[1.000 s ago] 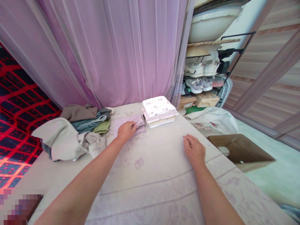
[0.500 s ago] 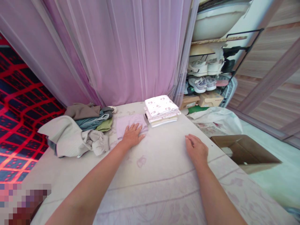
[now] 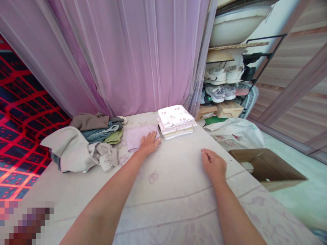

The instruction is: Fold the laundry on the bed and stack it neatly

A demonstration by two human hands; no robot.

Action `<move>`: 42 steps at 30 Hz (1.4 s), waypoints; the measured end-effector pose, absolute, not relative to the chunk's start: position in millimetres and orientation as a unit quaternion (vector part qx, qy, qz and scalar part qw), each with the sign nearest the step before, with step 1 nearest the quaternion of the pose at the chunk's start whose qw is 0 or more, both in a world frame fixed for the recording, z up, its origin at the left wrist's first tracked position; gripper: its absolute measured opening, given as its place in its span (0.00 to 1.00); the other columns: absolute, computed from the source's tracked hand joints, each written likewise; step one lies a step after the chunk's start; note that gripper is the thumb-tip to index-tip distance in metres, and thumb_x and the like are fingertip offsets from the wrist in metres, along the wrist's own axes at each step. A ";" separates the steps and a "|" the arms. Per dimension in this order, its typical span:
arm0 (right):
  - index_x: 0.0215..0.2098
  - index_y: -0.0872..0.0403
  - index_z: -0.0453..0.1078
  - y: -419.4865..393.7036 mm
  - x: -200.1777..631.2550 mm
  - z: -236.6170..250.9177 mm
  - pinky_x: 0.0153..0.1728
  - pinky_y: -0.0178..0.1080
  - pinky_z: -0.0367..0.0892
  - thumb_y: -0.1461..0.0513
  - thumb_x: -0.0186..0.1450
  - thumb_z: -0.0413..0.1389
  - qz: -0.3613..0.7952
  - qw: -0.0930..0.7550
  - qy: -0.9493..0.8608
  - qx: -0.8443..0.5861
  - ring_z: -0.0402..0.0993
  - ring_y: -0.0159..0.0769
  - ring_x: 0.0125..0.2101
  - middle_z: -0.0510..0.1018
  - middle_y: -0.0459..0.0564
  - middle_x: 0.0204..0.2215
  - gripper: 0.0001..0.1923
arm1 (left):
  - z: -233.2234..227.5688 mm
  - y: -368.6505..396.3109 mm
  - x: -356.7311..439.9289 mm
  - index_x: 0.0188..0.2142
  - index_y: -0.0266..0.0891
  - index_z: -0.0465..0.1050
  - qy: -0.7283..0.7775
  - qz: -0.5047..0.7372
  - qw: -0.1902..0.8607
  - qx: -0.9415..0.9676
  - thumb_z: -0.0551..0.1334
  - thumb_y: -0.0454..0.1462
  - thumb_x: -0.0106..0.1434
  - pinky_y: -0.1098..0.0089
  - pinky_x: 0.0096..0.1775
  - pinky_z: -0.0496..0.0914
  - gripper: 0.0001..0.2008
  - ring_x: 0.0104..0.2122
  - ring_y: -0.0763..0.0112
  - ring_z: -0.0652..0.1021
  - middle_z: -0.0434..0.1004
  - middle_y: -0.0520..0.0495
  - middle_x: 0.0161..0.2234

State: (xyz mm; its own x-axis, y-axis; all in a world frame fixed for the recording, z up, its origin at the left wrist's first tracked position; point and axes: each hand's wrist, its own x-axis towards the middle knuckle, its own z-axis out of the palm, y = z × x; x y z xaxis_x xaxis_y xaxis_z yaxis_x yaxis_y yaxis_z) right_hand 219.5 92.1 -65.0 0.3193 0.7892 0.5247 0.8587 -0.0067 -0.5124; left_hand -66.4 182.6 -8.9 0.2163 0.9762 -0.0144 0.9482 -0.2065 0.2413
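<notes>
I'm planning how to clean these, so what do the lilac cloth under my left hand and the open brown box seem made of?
Lilac cloth: matte textile, shown by its fine lines and folds; the fibre, perhaps cotton, can't be told. Open brown box: probably cardboard, matte, judging by its thin, straight walls.

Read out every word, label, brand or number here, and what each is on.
No text is readable.
Left cardboard box below the gray sneakers: pale label, too small to read.
Right cardboard box beside it: small dark marks, too small to read.
Lilac cloth under the left hand: no lettering visible.
</notes>
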 end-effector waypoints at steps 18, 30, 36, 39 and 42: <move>0.35 0.53 0.77 86.8 212.2 -56.4 0.44 0.39 0.63 0.58 0.65 0.45 -0.044 0.355 -0.589 -0.725 0.75 0.39 0.38 0.82 0.51 0.36 0.18 | -11.1 194.4 -157.3 0.65 0.45 0.54 0.650 -0.036 0.013 0.759 0.45 0.53 0.66 0.53 0.61 0.51 0.31 0.65 0.53 0.53 0.48 0.42 0.67; 0.34 0.52 0.77 85.4 211.1 -54.2 0.43 0.39 0.62 0.59 0.65 0.45 -0.044 0.358 -0.599 -0.715 0.74 0.37 0.36 0.81 0.50 0.34 0.17 | 23.4 232.8 -105.4 0.63 0.39 0.56 0.659 0.000 -0.017 0.752 0.44 0.40 0.69 0.62 0.61 0.53 0.25 0.64 0.63 0.57 0.54 0.44 0.66; 0.34 0.51 0.76 86.2 210.8 -55.9 0.45 0.40 0.62 0.58 0.66 0.45 -0.040 0.364 -0.592 -0.718 0.74 0.38 0.37 0.81 0.50 0.35 0.18 | 28.8 268.0 -128.3 0.57 0.37 0.67 0.685 -0.060 0.034 0.725 0.47 0.42 0.66 0.64 0.53 0.65 0.24 0.55 0.58 0.72 0.68 0.39 0.58; 0.34 0.51 0.76 86.7 210.8 -56.7 0.46 0.41 0.61 0.58 0.65 0.45 -0.036 0.366 -0.591 -0.718 0.74 0.39 0.38 0.81 0.50 0.35 0.17 | 29.3 277.0 -134.2 0.56 0.40 0.69 0.675 -0.079 0.052 0.732 0.53 0.45 0.62 0.68 0.54 0.64 0.25 0.56 0.60 0.70 0.67 0.43 0.59; 0.34 0.51 0.76 86.6 210.9 -56.8 0.46 0.41 0.61 0.58 0.66 0.45 -0.029 0.365 -0.592 -0.718 0.74 0.39 0.40 0.81 0.50 0.36 0.17 | 29.6 282.4 -137.3 0.54 0.40 0.71 0.673 -0.092 0.064 0.731 0.55 0.47 0.59 0.70 0.52 0.65 0.27 0.55 0.59 0.72 0.69 0.42 0.57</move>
